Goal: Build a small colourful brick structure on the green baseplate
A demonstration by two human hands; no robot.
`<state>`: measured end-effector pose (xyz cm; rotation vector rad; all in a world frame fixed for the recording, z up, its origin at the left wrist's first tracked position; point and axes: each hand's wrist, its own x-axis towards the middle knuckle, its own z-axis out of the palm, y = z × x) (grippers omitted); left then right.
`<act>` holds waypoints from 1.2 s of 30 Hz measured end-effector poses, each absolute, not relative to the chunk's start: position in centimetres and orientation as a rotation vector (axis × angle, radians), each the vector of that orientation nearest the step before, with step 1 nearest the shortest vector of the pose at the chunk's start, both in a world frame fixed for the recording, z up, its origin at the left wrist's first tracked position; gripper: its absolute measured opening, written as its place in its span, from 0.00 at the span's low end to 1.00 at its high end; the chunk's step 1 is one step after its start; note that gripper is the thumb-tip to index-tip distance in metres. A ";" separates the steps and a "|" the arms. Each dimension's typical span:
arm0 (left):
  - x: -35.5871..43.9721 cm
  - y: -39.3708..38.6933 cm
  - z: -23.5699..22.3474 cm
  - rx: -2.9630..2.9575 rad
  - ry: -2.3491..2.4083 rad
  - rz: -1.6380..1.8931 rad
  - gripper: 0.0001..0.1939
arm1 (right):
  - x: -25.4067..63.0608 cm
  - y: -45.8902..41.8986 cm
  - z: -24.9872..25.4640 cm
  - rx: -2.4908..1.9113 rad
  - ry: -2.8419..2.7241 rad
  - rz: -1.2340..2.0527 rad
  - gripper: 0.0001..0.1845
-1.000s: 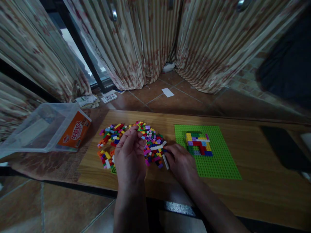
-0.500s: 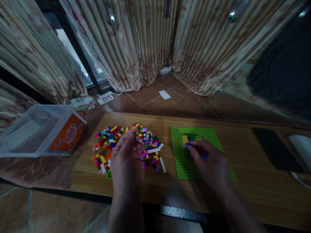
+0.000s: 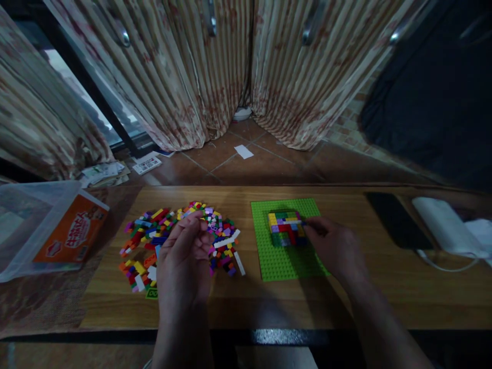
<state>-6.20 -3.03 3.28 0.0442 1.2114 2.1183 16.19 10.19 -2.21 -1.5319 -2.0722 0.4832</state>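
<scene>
My left hand (image 3: 185, 259) hovers palm-up over a pile of loose toy bricks (image 3: 148, 238), its thumb and fingers pinched together. Whatever lies between those fingertips is too small to make out. On a green baseplate (image 3: 284, 266) stands a low block of multicoloured bricks (image 3: 282, 225), with yellow, red, blue, purple and green pieces. At the block's right edge, my right hand (image 3: 336, 246) pinches what looks like a small blue toy brick (image 3: 303, 224), mostly covered by the fingertips. Its fingers hide part of the baseplate's right side.
A clear plastic box (image 3: 42, 220) with an orange label stands left of the wooden table (image 3: 238, 307). A black phone (image 3: 397, 220) and a white device (image 3: 446, 225) with a cable lie to the right. Curtains (image 3: 215, 77) hang behind, with papers (image 3: 103, 174) on the floor.
My right hand has shifted from the left side of the brick block to its right edge, uncovering the block. My left hand keeps its pinch over the pile. The head view has turned rightward.
</scene>
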 end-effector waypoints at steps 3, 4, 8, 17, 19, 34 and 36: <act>-6.0 -2.9 3.5 0.039 1.212 2.119 0.07 | 15.9 10.1 -2.5 -1.534 -2.092 0.451 0.12; -6.0 -2.8 3.5 0.041 1.214 2.116 0.06 | 15.9 10.1 -2.5 -1.543 -2.092 0.443 0.12; -6.0 -2.7 3.5 0.038 1.220 2.107 0.04 | 15.5 10.1 -2.6 -1.581 -2.082 0.457 0.11; -6.0 -2.9 3.2 0.070 1.224 2.080 0.07 | 15.7 10.4 -2.9 -1.576 -2.002 0.623 0.11; -5.9 -2.9 3.1 0.065 1.209 2.089 0.07 | 15.6 10.5 -3.1 -1.564 -1.971 0.663 0.12; -5.8 -2.9 2.9 0.073 1.153 2.105 0.12 | 16.3 11.3 -2.5 -1.615 -1.838 0.867 0.14; -5.8 -2.9 2.8 0.070 1.145 2.107 0.12 | 16.5 11.5 -2.4 -1.648 -1.831 0.809 0.14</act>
